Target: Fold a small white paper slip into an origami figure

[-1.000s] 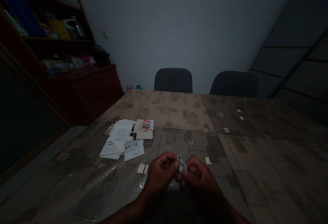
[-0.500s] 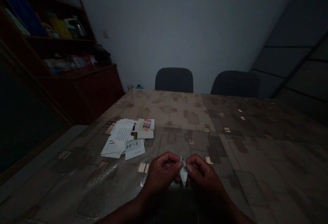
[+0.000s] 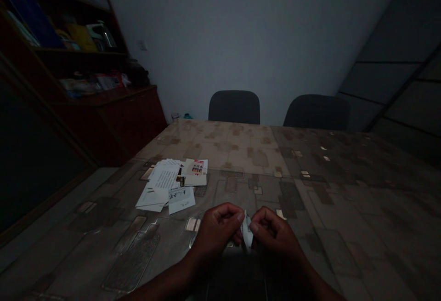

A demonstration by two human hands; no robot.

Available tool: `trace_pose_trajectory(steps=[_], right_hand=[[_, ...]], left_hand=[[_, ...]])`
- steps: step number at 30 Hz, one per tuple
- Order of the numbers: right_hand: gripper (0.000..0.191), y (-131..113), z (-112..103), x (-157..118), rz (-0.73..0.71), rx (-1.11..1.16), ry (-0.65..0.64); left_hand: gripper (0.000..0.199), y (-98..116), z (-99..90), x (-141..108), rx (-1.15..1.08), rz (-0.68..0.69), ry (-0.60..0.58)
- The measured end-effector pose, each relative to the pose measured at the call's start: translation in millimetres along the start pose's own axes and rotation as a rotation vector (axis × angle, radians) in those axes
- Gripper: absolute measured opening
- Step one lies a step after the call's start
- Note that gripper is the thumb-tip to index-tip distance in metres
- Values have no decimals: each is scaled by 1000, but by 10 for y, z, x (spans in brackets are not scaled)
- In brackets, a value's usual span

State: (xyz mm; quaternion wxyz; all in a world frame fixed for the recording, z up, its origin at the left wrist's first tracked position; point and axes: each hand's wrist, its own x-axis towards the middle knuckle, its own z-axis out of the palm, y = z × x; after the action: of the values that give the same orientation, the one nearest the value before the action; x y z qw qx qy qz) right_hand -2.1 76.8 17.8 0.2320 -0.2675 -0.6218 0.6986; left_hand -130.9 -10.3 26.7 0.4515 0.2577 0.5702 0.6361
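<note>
Between my two hands, near the table's front edge, is a small folded piece of white paper [image 3: 247,233] with faint dark marks, standing narrow and pointed. My left hand [image 3: 222,227] pinches its left side between thumb and curled fingers. From the right, my right hand [image 3: 270,228] grips the other side with thumb and forefinger. The fingers hide part of the folds. Left of my hands, a loose pile of white paper sheets [image 3: 161,179], some printed and some handwritten, lies on the table.
The table [image 3: 241,149] wears a patterned cloth. Two dark chairs, one at the middle [image 3: 234,106] and one further right, stand behind it against the wall. A wooden cabinet [image 3: 134,112] with filled shelves is at the left. The room is dim.
The folded paper has turned slightly between my fingers, and my left thumb has shifted a little up and left along it. The paper pile stays where it was.
</note>
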Motion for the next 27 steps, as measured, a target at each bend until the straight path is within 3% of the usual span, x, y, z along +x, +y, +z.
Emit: trace_pose_trajectory(steps=[13, 27], right_hand=[[45, -27, 35, -2, 48, 93, -49], [48, 20, -1, 9, 63, 110, -49]], left_hand=[[25, 32, 63, 4, 79, 19, 109], [27, -96, 18, 20, 22, 34, 8]])
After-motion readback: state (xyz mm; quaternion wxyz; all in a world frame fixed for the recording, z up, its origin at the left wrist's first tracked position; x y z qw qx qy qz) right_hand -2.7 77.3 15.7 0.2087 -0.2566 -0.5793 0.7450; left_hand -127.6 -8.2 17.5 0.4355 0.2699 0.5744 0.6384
